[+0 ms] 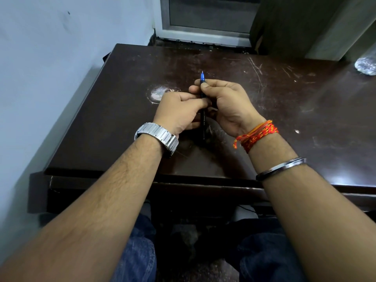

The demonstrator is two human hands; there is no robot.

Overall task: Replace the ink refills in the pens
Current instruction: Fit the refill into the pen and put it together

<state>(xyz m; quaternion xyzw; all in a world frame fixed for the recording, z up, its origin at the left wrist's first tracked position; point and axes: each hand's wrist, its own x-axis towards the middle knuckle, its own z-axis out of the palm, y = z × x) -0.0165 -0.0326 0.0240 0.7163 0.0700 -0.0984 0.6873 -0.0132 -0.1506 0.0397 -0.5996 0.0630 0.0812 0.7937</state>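
Note:
A slim black pen with a blue tip stands nearly upright above the dark table, tip pointing away from me. My left hand, with a metal watch on the wrist, is closed around the middle of the barrel. My right hand, with red threads on the wrist, pinches the upper barrel just below the blue tip. The fingers hide the middle of the pen. No loose refill is visible.
A wall runs along the table's left side. A window frame stands behind the far edge. A clear plastic object lies at the far right. A worn pale patch marks the tabletop left of my hands.

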